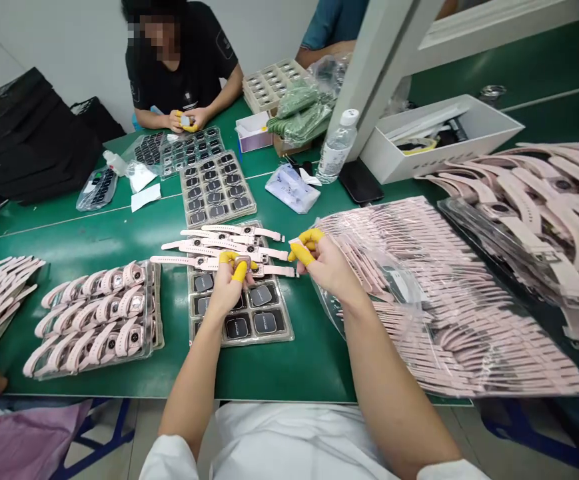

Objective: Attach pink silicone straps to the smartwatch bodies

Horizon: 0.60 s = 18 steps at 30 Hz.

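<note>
My left hand, with yellow finger cots on its fingers, pinches a small pink-framed watch case above a tray. My right hand, also in yellow finger cots, is closed at the right, its fingertips together around a small pale bit too little to name. Several pink-strapped watches lie across the far part of the clear plastic tray under my hands. Dark square watch faces sit in the tray's near compartments, partly hidden by my left hand and forearm.
Bagged pink straps spread at right, beside piled pink watches. Filled watch trays stand at left. Farther back are another tray, a bottle, a phone and a white box. A co-worker sits opposite.
</note>
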Motion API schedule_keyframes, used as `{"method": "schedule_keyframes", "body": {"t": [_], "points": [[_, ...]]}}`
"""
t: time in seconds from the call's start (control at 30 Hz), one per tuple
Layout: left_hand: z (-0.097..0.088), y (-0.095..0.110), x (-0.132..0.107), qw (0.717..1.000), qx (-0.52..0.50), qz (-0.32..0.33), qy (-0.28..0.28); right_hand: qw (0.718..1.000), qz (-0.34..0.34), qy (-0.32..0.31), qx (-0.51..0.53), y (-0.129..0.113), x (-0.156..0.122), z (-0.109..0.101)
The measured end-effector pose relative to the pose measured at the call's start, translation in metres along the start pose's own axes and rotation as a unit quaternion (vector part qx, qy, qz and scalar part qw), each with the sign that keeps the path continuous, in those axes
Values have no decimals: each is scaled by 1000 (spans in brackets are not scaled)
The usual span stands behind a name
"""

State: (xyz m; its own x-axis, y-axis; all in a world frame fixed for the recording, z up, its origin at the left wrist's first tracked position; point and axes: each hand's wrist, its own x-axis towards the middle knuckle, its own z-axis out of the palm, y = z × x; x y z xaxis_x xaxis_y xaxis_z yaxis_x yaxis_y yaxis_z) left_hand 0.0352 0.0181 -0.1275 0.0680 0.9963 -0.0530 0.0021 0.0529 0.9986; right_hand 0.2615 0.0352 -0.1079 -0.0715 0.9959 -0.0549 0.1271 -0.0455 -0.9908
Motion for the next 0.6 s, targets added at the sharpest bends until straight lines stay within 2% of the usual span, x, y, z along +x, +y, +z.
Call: {"method": "schedule_keyframes", "body": {"t": [0.1,0.2,0.27,0.43,0.6], "points": [[-1,-7,-6,1000,12,13,-15,985,48,-89,137,-7,-10,32],[-5,-8,-8,994,72,79,-35,970,90,-156,165,-12,-20,59],[-9,-8,-9,981,134,127,-62,964,100,-180,169,-11,-22,68],[-14,-6,-9,936,229,249,-95,955,121,-203,177,-4,-20,65],[-15,-3,-10,930,246,250,-110,943,142,-210,218,1,-15,61]]}}
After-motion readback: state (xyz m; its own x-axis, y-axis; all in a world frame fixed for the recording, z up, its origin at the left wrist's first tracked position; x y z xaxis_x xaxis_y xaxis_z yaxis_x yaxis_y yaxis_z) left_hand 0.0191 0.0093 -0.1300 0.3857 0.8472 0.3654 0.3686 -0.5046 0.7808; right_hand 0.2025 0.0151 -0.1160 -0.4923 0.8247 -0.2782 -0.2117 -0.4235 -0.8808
